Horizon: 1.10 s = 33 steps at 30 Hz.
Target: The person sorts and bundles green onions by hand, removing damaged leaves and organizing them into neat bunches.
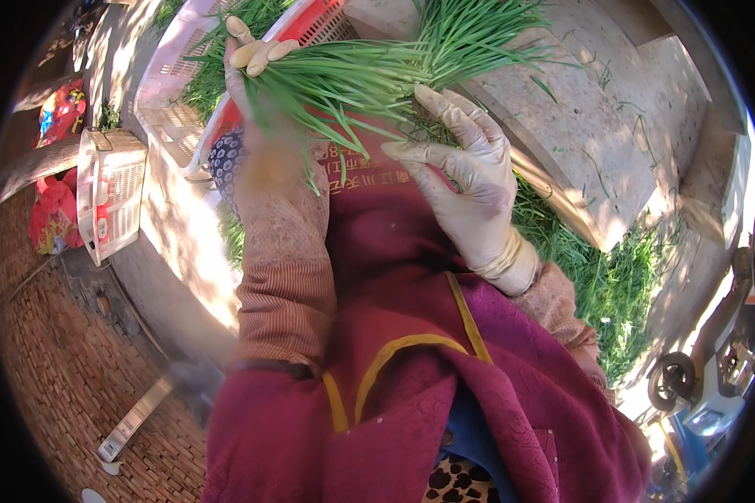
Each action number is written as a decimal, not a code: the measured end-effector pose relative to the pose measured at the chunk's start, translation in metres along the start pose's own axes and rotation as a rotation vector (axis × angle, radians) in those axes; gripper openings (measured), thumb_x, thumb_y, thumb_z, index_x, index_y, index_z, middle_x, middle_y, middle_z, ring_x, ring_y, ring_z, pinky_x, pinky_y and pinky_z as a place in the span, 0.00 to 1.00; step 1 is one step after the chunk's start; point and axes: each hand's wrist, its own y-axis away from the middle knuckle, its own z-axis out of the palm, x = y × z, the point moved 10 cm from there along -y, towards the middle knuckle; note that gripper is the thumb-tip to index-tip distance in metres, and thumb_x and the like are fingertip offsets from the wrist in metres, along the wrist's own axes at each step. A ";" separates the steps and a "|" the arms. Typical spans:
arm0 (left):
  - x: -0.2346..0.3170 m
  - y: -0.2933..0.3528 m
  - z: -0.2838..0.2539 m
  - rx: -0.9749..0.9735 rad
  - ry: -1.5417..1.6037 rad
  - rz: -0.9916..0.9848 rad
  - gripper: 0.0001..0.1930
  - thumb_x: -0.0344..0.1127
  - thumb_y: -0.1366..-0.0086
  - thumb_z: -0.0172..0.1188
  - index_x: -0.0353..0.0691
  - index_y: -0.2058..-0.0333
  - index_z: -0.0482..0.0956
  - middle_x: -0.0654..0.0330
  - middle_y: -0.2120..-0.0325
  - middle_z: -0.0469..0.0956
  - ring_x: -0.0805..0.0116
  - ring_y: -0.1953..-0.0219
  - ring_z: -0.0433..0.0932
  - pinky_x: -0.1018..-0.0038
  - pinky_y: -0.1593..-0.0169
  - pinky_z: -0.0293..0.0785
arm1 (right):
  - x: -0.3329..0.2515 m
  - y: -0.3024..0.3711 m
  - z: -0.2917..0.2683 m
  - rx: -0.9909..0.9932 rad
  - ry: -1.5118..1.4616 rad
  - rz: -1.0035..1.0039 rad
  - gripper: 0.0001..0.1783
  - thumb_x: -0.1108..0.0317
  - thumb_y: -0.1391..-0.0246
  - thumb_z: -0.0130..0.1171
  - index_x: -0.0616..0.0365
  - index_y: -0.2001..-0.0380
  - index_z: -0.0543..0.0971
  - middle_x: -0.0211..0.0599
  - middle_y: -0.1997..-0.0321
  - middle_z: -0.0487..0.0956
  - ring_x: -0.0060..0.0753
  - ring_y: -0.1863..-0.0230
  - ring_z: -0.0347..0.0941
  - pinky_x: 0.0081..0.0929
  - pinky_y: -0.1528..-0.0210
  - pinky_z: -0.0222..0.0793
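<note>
A bunch of long green chives (344,80) lies across my left hand (256,63), whose pale-covered fingertips close over its left part. Some leaves droop below that hand, and its palm is partly blurred. Beside the right end of the bunch, my right hand (470,168) wears a cream rubber glove. Its thumb and fingers are curved and apart, with nothing visible between them. Behind the held bunch, a second heap of chives (478,38) rests at the near-left edge of a grey slab (596,126).
White and red plastic crates (164,84) with chives stand at the upper left. Farther left are a white basket (113,197) and red bags (54,210) above brick paving (84,352). Loose chives (608,293) cover ground at right. A wheeled object (675,377) stands lower right.
</note>
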 end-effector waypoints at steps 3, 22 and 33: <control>0.013 -0.004 0.001 -0.109 0.048 0.037 0.19 0.45 0.29 0.42 0.46 0.60 0.83 0.77 0.84 0.75 0.81 0.77 0.69 0.80 0.57 0.67 | 0.044 0.030 -0.003 -0.064 -0.174 0.434 0.10 0.75 0.55 0.65 0.51 0.66 0.85 0.40 0.54 0.80 0.35 0.55 0.76 0.26 0.50 0.71; 0.008 -0.010 0.033 -0.146 0.059 0.158 0.22 0.51 0.29 0.41 0.50 0.66 0.85 0.77 0.87 0.71 0.81 0.81 0.66 0.81 0.67 0.65 | 0.017 0.070 0.143 -0.301 -1.417 1.336 0.11 0.60 0.48 0.66 0.57 0.69 0.83 0.25 0.78 0.77 0.16 0.78 0.68 0.16 0.73 0.64; -0.003 0.013 0.037 -0.280 0.394 -0.031 0.15 0.46 0.32 0.49 0.55 0.76 0.80 0.76 0.82 0.70 0.79 0.69 0.70 0.78 0.57 0.68 | 0.017 0.074 0.091 -0.587 -1.270 1.126 0.09 0.68 0.48 0.63 0.60 0.65 0.84 0.27 0.75 0.79 0.16 0.74 0.70 0.15 0.70 0.67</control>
